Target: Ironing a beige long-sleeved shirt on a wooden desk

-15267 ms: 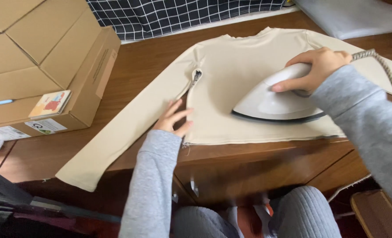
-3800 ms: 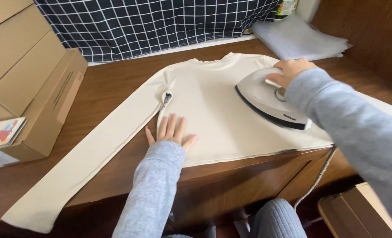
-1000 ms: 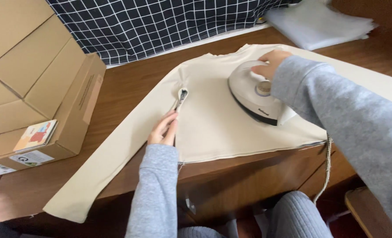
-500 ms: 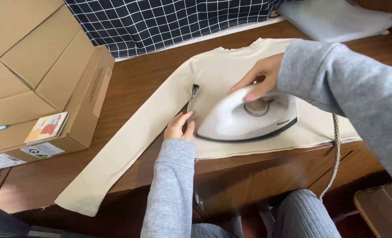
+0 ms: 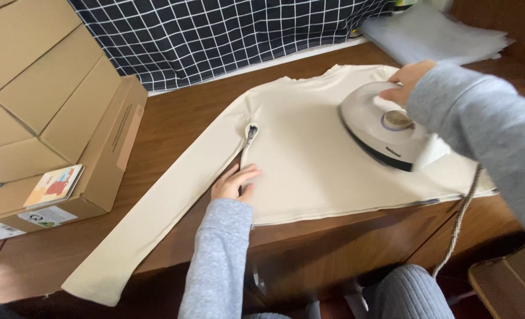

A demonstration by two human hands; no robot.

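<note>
A cream long-sleeved top (image 5: 310,153) lies flat on the brown wooden table (image 5: 180,124), one sleeve stretched toward the near left corner. My left hand (image 5: 234,183) presses flat on the top near its side seam, fingers apart. My right hand (image 5: 409,80) grips the handle of a white clothes iron (image 5: 383,130), which rests on the right part of the top. The iron's braided cord (image 5: 458,221) hangs over the table's front edge.
Cardboard boxes (image 5: 44,118) are stacked at the left, with a small picture card (image 5: 54,184) on the lower one. A dark checked cloth (image 5: 227,32) hangs behind the table. Folded grey fabric (image 5: 434,35) lies at the back right. My knees show below the table edge.
My right hand has slid the iron from the middle of the top to its right side. My left hand stays pressed near the seam, its fingers now spread flatter.
</note>
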